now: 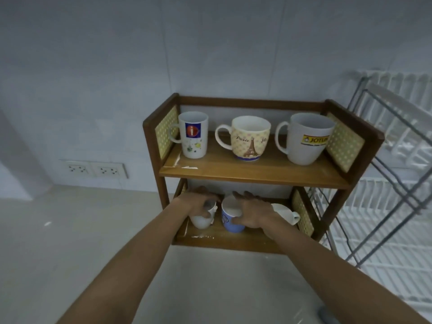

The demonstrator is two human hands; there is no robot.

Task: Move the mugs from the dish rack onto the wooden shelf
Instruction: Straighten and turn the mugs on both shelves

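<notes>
A two-tier wooden shelf (252,173) stands on the counter against the wall. Its top board holds three upright mugs: a tall white one with a red and blue logo (193,134), a cream Eiffel Tower mug (249,138) and a white Jotun mug (306,139). On the lower board my left hand (198,202) grips a small white mug (203,220) from above. My right hand (253,212) wraps around a blue mug (231,222) beside it. Another white mug (286,213) lies tilted behind my right hand. The white wire dish rack (392,174) stands to the right.
A double wall socket (94,170) sits on the tiled wall left of the shelf. Pale counter (70,242) spreads to the left and in front. The dish rack's dark metal frame (397,202) leans close to the shelf's right side.
</notes>
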